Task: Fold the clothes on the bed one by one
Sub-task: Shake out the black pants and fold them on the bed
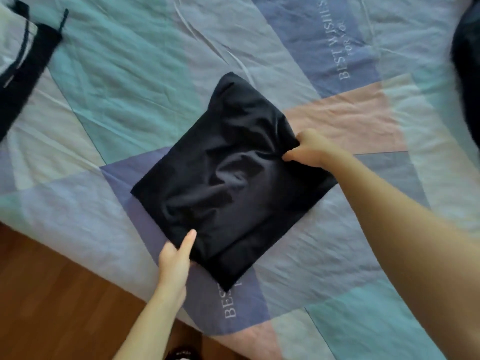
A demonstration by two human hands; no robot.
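Observation:
A black garment (228, 183), folded into a rough square, lies in the middle of the patchwork bed cover (124, 81). My right hand (309, 150) pinches the garment's right edge, and the cloth bunches into creases toward that grip. At the near left edge, my left hand (176, 255) has its thumb on top of the garment. Its fingers are hidden under the cloth.
A dark garment with a white stripe and a drawstring (23, 58) lies at the far left of the bed. Another dark cloth (467, 61) shows at the right edge. The brown wooden floor (52, 294) runs along the bed's near edge at lower left.

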